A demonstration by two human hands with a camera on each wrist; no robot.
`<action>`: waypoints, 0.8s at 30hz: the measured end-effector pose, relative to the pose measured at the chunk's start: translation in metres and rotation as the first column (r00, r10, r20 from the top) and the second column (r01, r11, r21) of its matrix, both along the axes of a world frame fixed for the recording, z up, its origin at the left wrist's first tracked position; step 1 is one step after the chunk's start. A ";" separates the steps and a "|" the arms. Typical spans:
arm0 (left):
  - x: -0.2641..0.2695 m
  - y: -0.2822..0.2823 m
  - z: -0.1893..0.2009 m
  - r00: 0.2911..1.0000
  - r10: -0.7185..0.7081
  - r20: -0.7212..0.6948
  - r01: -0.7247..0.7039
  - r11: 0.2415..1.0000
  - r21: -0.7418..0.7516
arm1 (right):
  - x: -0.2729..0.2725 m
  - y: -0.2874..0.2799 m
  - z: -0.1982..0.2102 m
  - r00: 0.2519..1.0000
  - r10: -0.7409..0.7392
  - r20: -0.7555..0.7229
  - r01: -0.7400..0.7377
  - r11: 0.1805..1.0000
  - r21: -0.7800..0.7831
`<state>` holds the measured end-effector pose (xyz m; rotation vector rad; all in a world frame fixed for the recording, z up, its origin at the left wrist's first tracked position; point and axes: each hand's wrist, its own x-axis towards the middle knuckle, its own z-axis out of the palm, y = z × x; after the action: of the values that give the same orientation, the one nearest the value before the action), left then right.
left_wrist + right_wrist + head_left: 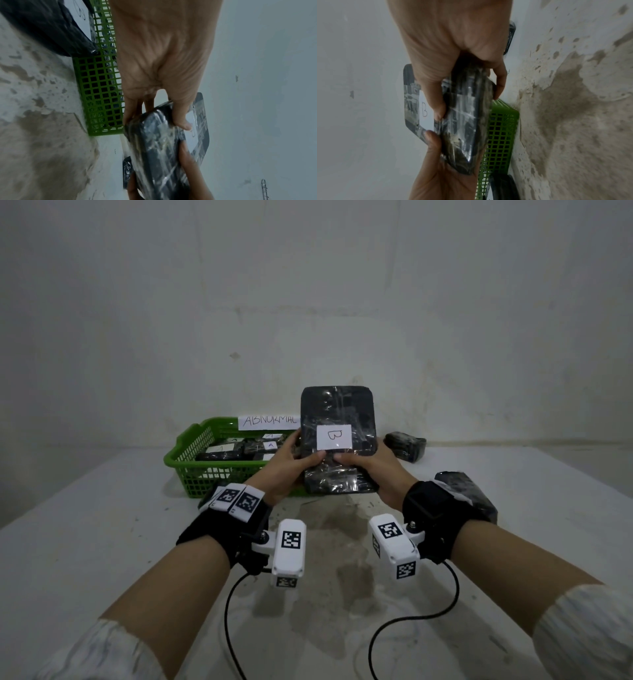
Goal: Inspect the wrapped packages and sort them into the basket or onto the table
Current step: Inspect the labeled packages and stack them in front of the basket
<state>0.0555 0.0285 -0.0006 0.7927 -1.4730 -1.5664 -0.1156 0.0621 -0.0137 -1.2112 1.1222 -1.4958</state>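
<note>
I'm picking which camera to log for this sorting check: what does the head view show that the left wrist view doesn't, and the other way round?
Only the head view shows the ABNORMAL sign, the A-labelled packages in the basket, and two more packages on the table, one at the far right and one behind the right wrist.
Only the left wrist view shows the held package's side edge with the left hand's fingers behind it.
Both show the B-labelled package held in both hands, left hand and right hand, and the green basket.
</note>
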 end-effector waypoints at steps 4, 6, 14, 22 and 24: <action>0.002 0.003 -0.002 0.997 -0.074 0.027 0.073 0.997 0.039 | 0.002 0.000 0.000 0.995 -0.068 0.071 0.070 0.997 -0.013; 0.002 0.002 -0.001 0.999 -0.032 0.021 0.032 0.999 0.027 | 0.004 0.001 0.002 0.996 -0.040 0.084 0.041 0.999 -0.018; 0.009 -0.003 0.005 0.998 0.026 0.049 -0.028 0.999 0.032 | 0.005 0.004 0.003 0.992 0.100 -0.078 -0.099 0.995 0.014; 0.015 -0.004 0.006 0.999 0.034 -0.003 -0.034 0.996 0.080 | -0.004 0.004 0.010 0.976 0.217 0.015 -0.217 0.972 0.088; 0.014 -0.003 0.006 0.999 0.038 0.028 -0.040 0.998 0.056 | -0.004 0.005 0.009 0.983 0.181 -0.020 -0.179 0.980 0.089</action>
<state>0.0694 0.0257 0.0055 0.8733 -1.4291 -1.5797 -0.1196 0.0673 -0.0046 -1.2422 1.0555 -1.2840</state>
